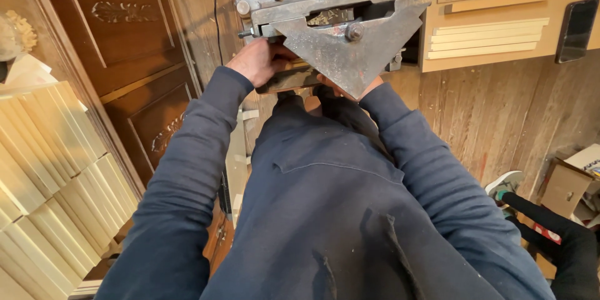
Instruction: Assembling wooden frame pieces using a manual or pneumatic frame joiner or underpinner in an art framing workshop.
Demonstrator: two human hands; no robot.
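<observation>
while the left hand (259, 61) clamps a dark wooden piece (289, 79) under the steel machine head (337, 15), the right hand (347, 90) is mostly hidden, grip undeterminable; work appears midway.

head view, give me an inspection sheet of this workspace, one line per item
surface: worn wooden plank floor, wood chips near the top edge
job's things: heavy grey metal machine with a triangular plate; a dark piece held under it
clutter: stacked pale wood strips at left; more strips on a board; a phone; a cardboard box
hands: left hand grips the dark piece; right hand mostly hidden behind the plate, grip unclear
cables: one thin black cable running down the floor
surroundings: carved dark wooden door panel; another person's dark-sleeved arm at lower right
</observation>
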